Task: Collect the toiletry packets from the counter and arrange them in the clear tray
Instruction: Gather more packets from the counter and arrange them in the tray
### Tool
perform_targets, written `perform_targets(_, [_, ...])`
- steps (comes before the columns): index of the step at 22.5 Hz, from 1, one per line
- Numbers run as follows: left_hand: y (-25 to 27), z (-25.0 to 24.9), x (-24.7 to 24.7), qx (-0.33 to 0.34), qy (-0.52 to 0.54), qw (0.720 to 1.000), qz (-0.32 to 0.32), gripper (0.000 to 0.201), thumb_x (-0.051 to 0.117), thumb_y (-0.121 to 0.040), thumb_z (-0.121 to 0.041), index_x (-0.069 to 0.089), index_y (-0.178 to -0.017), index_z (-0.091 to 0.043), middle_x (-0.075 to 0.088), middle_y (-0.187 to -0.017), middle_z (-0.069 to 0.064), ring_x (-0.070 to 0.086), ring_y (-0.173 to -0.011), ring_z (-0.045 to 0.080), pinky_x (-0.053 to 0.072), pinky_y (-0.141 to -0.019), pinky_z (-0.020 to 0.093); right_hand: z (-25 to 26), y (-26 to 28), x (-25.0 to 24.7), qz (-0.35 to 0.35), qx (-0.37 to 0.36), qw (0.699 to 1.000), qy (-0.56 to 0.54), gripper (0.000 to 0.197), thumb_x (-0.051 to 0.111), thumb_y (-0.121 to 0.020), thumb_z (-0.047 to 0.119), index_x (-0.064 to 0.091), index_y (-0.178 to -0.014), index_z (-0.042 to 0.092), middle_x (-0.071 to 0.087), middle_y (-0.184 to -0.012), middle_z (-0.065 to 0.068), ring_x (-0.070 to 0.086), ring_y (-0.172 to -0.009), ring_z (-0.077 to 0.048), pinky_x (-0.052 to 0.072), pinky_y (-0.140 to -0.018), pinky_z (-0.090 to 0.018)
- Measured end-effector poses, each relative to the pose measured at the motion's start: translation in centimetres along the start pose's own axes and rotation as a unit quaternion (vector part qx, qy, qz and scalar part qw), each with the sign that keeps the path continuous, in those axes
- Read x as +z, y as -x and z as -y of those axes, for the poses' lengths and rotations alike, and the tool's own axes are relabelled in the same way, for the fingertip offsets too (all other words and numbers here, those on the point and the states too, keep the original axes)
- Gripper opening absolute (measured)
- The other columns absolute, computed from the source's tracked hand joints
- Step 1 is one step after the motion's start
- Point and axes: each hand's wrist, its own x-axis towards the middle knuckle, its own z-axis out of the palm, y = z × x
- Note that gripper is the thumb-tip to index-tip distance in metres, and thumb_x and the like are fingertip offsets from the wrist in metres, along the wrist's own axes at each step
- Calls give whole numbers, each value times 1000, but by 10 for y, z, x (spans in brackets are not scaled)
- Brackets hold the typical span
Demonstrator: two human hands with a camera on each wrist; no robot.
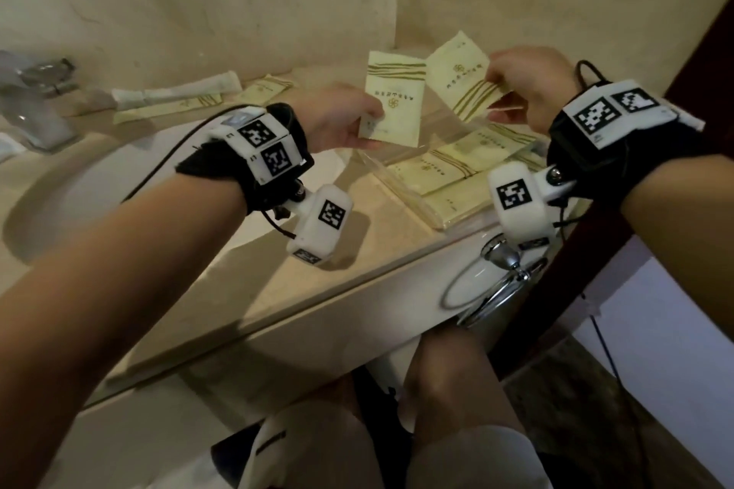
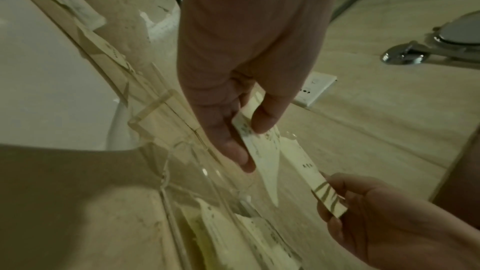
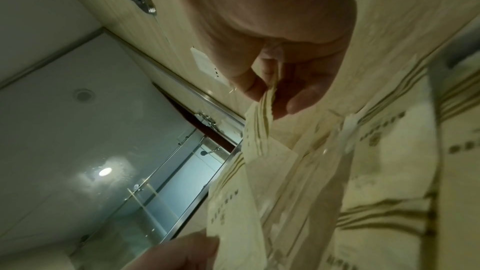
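Above the clear tray point(image 1: 401, 191) I hold two pale yellow packets with gold stripes. My left hand point(image 1: 349, 119) pinches the lower left corner of one packet point(image 1: 393, 99) between thumb and fingers, seen as my left hand point(image 2: 244, 128) on that packet point(image 2: 262, 157) in the left wrist view. My right hand point(image 1: 516, 91) pinches the striped end of the other packet point(image 1: 460, 71), tilted beside the first; the right wrist view shows my right hand point(image 3: 272, 93) on this packet point(image 3: 259, 137). Several packets point(image 1: 456, 171) lie flat in the tray.
More packets point(image 1: 262, 87) and a long white wrapped item point(image 1: 174, 93) lie on the counter at the back left. A sink basin point(image 1: 79, 187) and chrome tap point(image 1: 31, 107) are left. A chrome towel ring point(image 1: 496, 282) hangs below the counter edge. A dark door frame point(image 1: 699, 52) stands right.
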Motion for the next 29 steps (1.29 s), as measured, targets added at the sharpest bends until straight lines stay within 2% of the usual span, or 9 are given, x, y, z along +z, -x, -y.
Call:
perform_targets(3, [-2,-3,12,-25,-110,994,4,7,48,-94,-6,52,-99,-8,56,-79,1,56,-62,9,49,-44,16,-8,-8,-16,-31,9,999,-4,27,45,-91,6,64,-110,10,62,-97,-7,59,-67,-12,47,-48,-22])
perform_targets(7, [-11,-3,23,-44,-204,978,19,7,45,-92,-6,51,-93,-9,46,-70,1,43,-54,10,31,-39,14,-17,-17,-33,-84,33,995,-35,19,45,-90,7,59,-77,10,63,-96,-9,58,-62,-12,46,-43,-18])
perform_targets(9, [-13,-5,26,-43,-245,968,42,8,45,-89,-3,49,-93,-9,41,-72,3,35,-54,12,26,-37,13,-19,-19,-35,-74,23,996,-36,20,46,-91,9,59,-75,11,65,-93,-8,59,-63,-11,48,-44,-17])
perform_targets(12, [-17,-7,31,-44,-302,950,61,11,46,-86,-1,45,-88,-12,33,-72,5,25,-55,14,21,-36,14,-23,-21,-33,-26,3,999,-27,25,45,-91,7,68,-102,9,65,-83,0,62,-71,-10,54,-62,-23])
perform_targets(14, [-22,-8,31,-40,-306,950,38,13,45,-88,0,46,-84,-12,31,-68,3,25,-54,14,21,-37,15,-25,-20,-32,22,-14,1000,7,27,44,-90,7,69,-88,18,67,-88,1,64,-79,-12,56,-66,-25])
perform_targets(18, [-28,-11,26,-41,-231,972,0,24,34,-95,-2,47,-77,-11,36,-64,3,38,-53,13,30,-44,20,-21,-12,-25,223,19,958,177,21,45,-96,18,64,-89,23,59,-82,3,49,-62,-8,42,-36,-12])
perform_targets(22, [-20,-9,30,-42,-229,972,28,20,34,-97,0,53,-102,-4,56,-71,6,59,-42,8,44,-37,15,-17,0,-8,303,45,912,273,31,46,-96,23,58,-120,9,45,-63,1,33,-50,-9,30,-32,-11])
perform_targets(25, [-17,-5,34,-32,-242,968,57,21,38,-95,4,57,-95,-6,63,-77,7,63,-39,4,50,-41,13,-22,5,2,342,47,878,332,45,47,-94,20,49,-136,4,39,-61,0,31,-43,-8,25,-31,-9])
perform_targets(29, [-17,-3,39,-21,-303,952,46,23,45,-93,0,58,-82,-14,61,-75,4,60,-50,13,46,-35,11,-32,8,6,393,49,838,375,31,42,-94,15,67,-112,26,43,-64,0,34,-39,-8,26,-29,-10])
